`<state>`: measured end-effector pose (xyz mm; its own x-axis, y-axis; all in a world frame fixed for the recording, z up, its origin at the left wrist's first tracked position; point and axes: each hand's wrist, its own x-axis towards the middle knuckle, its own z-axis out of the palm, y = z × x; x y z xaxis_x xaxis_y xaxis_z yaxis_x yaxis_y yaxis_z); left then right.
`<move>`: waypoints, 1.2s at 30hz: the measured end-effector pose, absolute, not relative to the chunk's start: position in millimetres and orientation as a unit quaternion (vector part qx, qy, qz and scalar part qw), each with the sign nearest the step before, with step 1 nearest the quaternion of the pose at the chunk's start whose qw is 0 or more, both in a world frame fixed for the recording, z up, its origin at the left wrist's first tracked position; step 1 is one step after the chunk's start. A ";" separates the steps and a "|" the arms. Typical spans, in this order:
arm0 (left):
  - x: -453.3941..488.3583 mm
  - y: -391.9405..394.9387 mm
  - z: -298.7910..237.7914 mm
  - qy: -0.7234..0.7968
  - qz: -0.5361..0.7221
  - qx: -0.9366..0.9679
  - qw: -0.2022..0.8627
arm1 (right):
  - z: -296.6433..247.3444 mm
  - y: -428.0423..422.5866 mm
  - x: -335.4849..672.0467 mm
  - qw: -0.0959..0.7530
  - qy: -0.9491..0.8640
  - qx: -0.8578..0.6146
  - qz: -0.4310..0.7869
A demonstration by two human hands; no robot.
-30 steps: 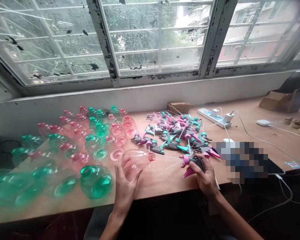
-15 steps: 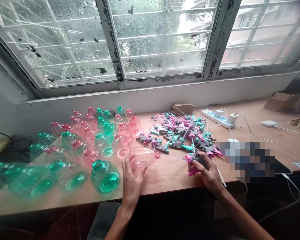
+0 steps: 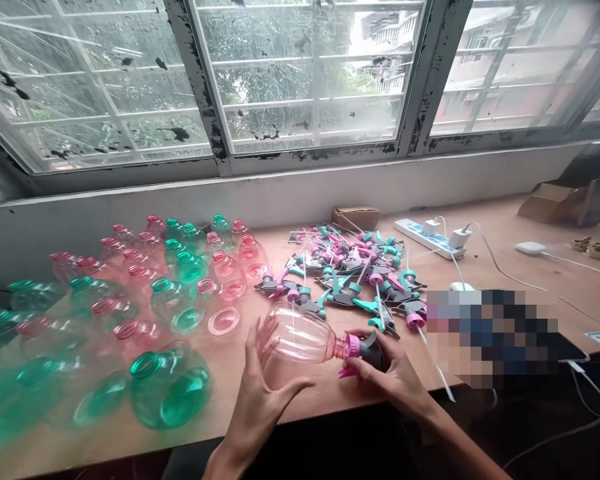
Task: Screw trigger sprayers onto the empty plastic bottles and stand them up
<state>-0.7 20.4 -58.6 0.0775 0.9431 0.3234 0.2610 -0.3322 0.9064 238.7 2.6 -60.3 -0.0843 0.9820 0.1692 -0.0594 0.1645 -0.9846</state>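
Head view, lower centre: one pink bottle [image 3: 300,337] lies against the spread left hand [image 3: 261,393]. Right hand [image 3: 395,372] grips one spray head [image 3: 369,351]

- 5 o'clock: sprayer head [image 3: 369,348] partly behind the fingers of the right hand [image 3: 397,370]; its threading can't be told.
- 4 o'clock: pixelated patch [image 3: 490,340] masks most of a dark flat object [image 3: 573,348].
- 8 o'clock: green bottles [image 3: 5,407] smeared, cropped left.
- 3 o'clock: gold-coloured items [image 3: 597,250] blurred, unidentifiable.
- 7 o'clock: left forearm [image 3: 225,463] cut by bottom edge.
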 end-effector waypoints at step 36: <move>-8.6 15.3 -53.3 0.441 0.395 0.687 0.422 | -58.3 4.3 244.7 0.525 -0.522 -0.408 0.534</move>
